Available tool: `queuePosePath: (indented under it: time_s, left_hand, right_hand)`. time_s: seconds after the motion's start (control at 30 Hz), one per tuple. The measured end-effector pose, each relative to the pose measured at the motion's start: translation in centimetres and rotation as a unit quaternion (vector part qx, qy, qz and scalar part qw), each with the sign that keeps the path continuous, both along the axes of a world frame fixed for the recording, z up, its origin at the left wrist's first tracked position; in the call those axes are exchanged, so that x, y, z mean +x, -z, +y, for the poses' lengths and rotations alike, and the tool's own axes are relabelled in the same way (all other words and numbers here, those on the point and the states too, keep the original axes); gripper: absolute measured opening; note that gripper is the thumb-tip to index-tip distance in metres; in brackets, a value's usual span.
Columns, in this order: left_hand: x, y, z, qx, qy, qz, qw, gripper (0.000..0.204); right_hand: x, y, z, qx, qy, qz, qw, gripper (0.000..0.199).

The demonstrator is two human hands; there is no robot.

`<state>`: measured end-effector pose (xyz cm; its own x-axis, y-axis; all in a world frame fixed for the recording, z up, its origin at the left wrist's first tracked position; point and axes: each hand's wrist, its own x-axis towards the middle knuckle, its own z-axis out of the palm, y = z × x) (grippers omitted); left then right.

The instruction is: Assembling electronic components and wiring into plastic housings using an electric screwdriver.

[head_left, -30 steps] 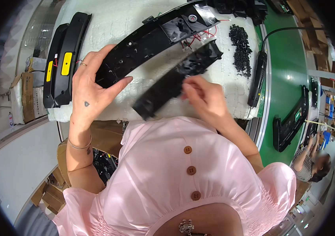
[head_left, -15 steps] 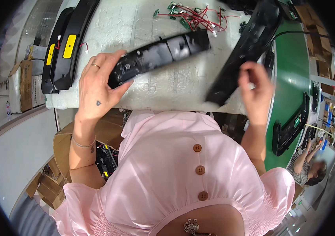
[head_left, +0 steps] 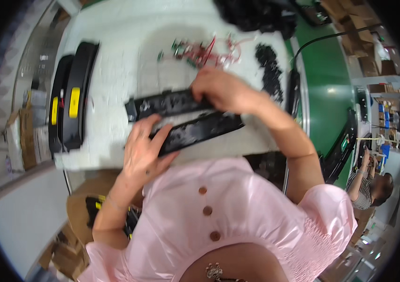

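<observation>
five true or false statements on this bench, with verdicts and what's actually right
The left hand is at the left end of the nearer black part. True.
The right hand is over the green surface. False: it is at the farther black part.
The red wires lie beyond both black parts. True.
The black housings with yellow patches lie right of the red wires. False: they lie left of them.
Small black pieces lie right of the red wires. True.
</observation>
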<state>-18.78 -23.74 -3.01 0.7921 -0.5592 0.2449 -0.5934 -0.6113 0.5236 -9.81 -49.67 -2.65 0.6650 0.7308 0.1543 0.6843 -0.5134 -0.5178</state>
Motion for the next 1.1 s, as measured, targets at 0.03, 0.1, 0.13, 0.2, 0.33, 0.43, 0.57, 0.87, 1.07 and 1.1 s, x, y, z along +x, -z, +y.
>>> queuePosePath:
  time_s: [0.03,0.1,0.13,0.2,0.33,0.43,0.57,0.87,1.07,1.1]
  left_hand:
    - [0.7,0.1,-0.1,0.021,-0.02,-0.017,0.999,0.066]
    - [1.0,0.1,-0.2,0.04,-0.055,0.023,0.997,0.077]
    - [1.8,-0.3,-0.3,0.035,-0.05,0.014,0.998,0.077]
    - [3.1,-1.8,-0.5,0.075,0.0,-0.015,0.997,0.086]
    - [5.1,-1.2,-1.8,0.122,0.04,0.055,0.99,0.094]
    - [4.9,-0.9,-1.3,0.109,0.076,0.078,0.988,0.094]
    - [5.6,-1.3,-0.9,0.056,0.106,0.092,0.989,0.09]
    - [19.6,-2.2,-2.3,-0.074,0.029,0.053,0.995,0.049]
    - [30.2,1.5,-8.3,-0.073,-0.249,0.21,0.943,0.03]
    - [31.1,2.5,-8.7,-0.072,-0.247,0.207,0.944,0.03]
  right_hand:
    - [0.6,-0.4,-0.1,0.002,-0.052,0.05,0.997,0.017]
    - [1.6,-0.7,0.2,0.032,-0.056,0.089,0.994,0.017]
    - [2.1,-1.2,0.2,0.054,-0.058,0.054,0.995,0.018]
    - [5.7,-2.6,-0.6,0.084,0.029,0.026,0.996,0.017]
    - [16.0,-1.7,-4.8,-0.049,0.381,-0.116,0.916,0.02]
    - [19.1,0.3,-4.6,-0.204,0.447,-0.138,0.86,0.035]
    - [20.4,2.6,-3.6,-0.293,0.481,-0.124,0.817,0.029]
    - [16.3,-1.0,0.6,-0.129,0.388,-0.166,0.898,0.044]
    - [20.7,1.3,-3.2,-0.214,0.392,0.024,0.894,0.041]
    - [21.2,2.3,-3.8,-0.166,0.418,0.026,0.893,0.038]
